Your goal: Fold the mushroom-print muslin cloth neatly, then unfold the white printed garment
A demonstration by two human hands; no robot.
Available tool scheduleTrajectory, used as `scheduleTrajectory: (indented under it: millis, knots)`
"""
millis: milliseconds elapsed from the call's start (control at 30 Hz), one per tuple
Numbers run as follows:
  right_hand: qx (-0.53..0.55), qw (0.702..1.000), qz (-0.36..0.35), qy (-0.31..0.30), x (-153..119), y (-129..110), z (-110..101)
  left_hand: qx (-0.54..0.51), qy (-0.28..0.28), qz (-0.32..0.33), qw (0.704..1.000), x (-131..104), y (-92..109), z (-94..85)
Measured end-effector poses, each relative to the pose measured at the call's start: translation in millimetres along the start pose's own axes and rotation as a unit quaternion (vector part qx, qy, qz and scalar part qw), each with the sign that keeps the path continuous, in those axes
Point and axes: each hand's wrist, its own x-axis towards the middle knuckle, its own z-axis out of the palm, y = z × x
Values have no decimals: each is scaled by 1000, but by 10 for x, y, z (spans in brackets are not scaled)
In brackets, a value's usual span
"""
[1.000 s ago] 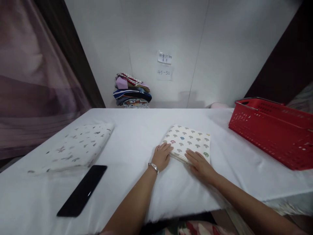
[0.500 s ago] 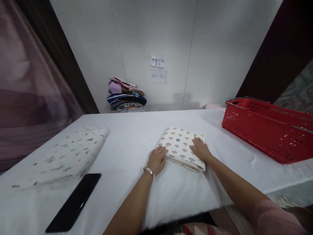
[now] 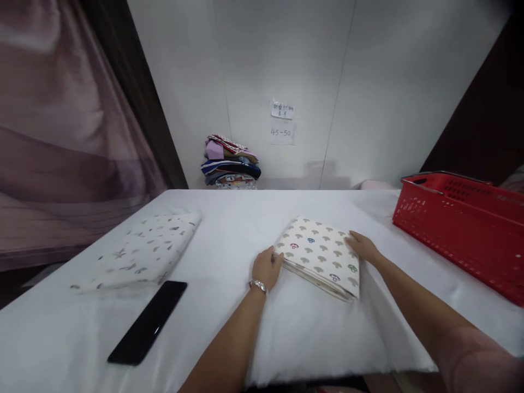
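A folded white cloth [image 3: 317,254] printed with grey mushrooms and a few coloured ones lies on the table in front of me. My left hand [image 3: 266,268], with a silver bracelet on its wrist, grips the cloth's left corner between thumb and fingers. At the opposite edge, my right hand [image 3: 362,246] holds the upper right side, its fingertips on top and the thumb hidden. The layers of the fold show along the near edge.
Another folded white cloth [image 3: 143,248] with a small print lies left, near a black phone [image 3: 148,323]. A red plastic basket [image 3: 458,224] stands on the right. Stacked folded fabrics [image 3: 231,164] rest against the wall beyond the white-covered table [image 3: 229,218]. Paper signs [image 3: 282,132] hang there.
My hands have gone from lying on top of the mushroom cloth to its left and right edges. The whole view has shifted, with everything appearing further right.
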Motion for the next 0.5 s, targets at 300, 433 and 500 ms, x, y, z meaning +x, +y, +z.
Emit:
scheduleTrajectory:
  millis: [300, 433, 500]
  knots:
    - [45, 992, 59, -99, 142, -37, -57, 1, -3, -117, 993, 61, 190, 72]
    - [36, 991, 50, -117, 133, -140, -168, -85, 0, -146, 986, 220, 253, 106]
    - [56, 984, 78, -151, 14, -290, -222, -112, 27, -120, 986, 413, 210, 30]
